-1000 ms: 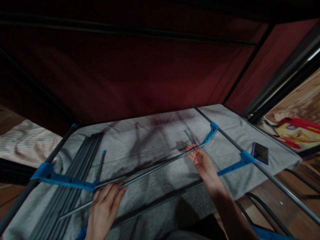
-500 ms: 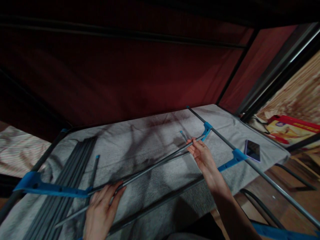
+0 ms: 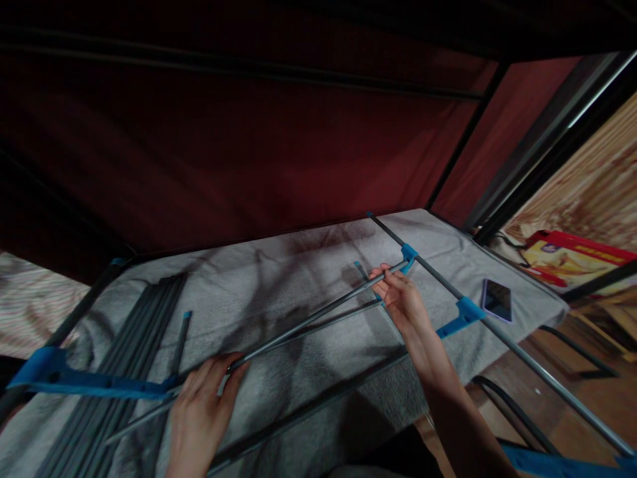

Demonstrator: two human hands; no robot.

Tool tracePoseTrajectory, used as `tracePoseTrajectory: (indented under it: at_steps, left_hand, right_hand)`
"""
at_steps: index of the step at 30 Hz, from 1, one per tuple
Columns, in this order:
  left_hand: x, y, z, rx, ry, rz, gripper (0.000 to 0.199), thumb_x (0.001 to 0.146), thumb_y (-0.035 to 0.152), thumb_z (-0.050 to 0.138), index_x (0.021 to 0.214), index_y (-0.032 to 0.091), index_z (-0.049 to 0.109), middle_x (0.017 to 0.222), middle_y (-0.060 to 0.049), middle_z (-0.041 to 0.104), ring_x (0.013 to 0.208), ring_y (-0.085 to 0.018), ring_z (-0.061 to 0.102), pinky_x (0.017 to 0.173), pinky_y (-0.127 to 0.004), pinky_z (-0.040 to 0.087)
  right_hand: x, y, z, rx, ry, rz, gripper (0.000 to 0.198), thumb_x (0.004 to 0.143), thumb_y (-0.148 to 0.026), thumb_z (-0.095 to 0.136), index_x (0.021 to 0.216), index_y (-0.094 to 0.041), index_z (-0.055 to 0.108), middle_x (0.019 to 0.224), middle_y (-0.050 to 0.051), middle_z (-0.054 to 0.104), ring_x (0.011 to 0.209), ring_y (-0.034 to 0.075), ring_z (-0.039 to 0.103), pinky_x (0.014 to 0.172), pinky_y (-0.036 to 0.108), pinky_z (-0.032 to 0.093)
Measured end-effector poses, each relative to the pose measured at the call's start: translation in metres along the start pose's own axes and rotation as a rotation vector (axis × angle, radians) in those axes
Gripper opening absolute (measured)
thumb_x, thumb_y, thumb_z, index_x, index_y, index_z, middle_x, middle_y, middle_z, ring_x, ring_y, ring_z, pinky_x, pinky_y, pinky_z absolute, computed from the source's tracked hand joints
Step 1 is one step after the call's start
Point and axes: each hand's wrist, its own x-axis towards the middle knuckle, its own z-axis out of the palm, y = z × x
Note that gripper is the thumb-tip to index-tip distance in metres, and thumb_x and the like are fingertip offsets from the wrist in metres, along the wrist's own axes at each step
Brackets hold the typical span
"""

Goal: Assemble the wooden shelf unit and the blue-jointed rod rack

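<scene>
A thin grey metal tube (image 3: 311,317) slants across the middle of the view. My left hand (image 3: 206,401) is closed around its lower left part, and the tube's free end sticks out past the hand. With bent fingers, my right hand (image 3: 395,289) grips the tube close to its far right end. That end lies at a blue plastic connector (image 3: 409,254) on a long grey pole (image 3: 442,280); whether it sits in the connector I cannot tell. On the left, a blue bracket (image 3: 94,382) with holes reaches toward my left hand. Another blue bracket (image 3: 462,315) is beside my right forearm.
Several loose grey tubes (image 3: 132,345) lie side by side on the grey blanket (image 3: 279,272). A phone (image 3: 497,300) rests at the right. Beyond the blanket stand a red and yellow box (image 3: 580,259) and a dark red panel (image 3: 279,153).
The view has shifted slightly, so most things appear a little further left. The tube's right end now shows closer to the blue connector. Both hands keep their hold.
</scene>
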Motion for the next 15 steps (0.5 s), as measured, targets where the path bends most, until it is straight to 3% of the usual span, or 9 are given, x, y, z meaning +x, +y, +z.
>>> tracePoseTrajectory:
  at_steps: [15]
  left_hand:
    - [0.016,0.000,0.000,0.056,0.063,0.076,0.017,0.097,0.033,0.060,0.109,0.022,0.064,0.094,-0.004,0.071,0.081,-0.022,0.065,0.077,-0.035,0.048]
  right_hand:
    - [0.005,-0.005,0.004,-0.006,0.008,-0.022,0.015,0.073,-0.024,0.080,0.081,-0.022,0.068,0.091,0.001,0.076,0.087,0.016,0.073,0.082,0.029,0.059]
